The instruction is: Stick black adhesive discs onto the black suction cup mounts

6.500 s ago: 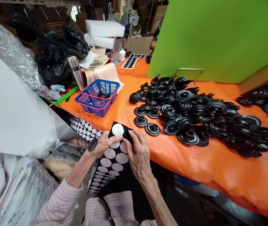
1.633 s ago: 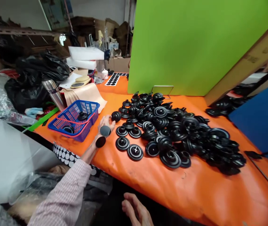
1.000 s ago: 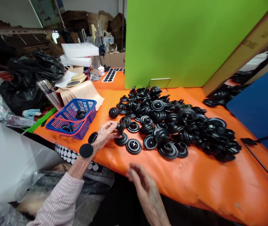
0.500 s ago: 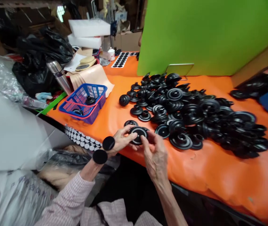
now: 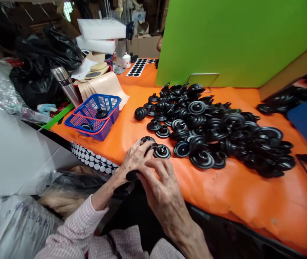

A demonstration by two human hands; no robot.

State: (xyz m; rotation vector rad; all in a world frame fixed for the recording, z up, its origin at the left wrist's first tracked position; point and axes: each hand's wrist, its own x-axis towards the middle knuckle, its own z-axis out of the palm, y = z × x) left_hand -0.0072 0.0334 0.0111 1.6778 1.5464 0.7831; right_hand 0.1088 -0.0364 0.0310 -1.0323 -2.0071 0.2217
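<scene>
While my hands met at the table's near edge, my left hand was curled around a black knob, fingers closed on it, with a black pad sticking out at its wrist side. My right hand lay just at its 4 o'clock, fingers bent against the left ones; whether it gripped anything I could not tell, since its back hid the fingertips.

At 9 o'clock from my hands a dotted sheet hung over the table edge. At 11 o'clock stood the blue basket with a couple of black parts in it, and past it a steel flask leaning by black bags. The orange table ran rightward. Just at 1 o'clock from my left hand a ringed disc lay flat, touching nothing of mine. Farther toward 2 o'clock spread the heap of black knobs, in front of a green board.
</scene>
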